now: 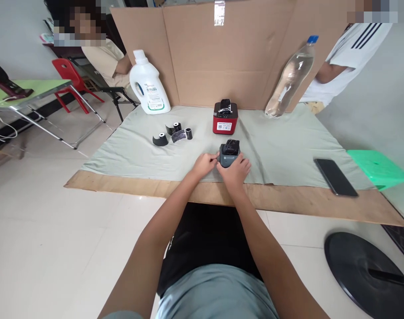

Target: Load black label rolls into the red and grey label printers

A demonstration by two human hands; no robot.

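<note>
A small dark grey box (227, 160), which looks like a label printer, stands on the cloth near the table's front edge. A shiny black strip (232, 146) curls out of its top. My right hand (234, 173) grips the box from the front and right, fingers wrapped along its side. At the left side of the box, my left hand (204, 165) has its fingers pinched together; anything between them is too small to make out. Behind it sits a red and black printer-like box (225, 119) with another black strip on top. Several black rolls (177, 134) lie to the left, partly unrolled.
A white detergent jug (150, 86) and a clear bottle (290, 82) stand before a cardboard screen (218, 53). A phone (335, 177) lies at the right. Beyond are a green stool (376, 166), a black round base (358, 270) and two people behind the screen.
</note>
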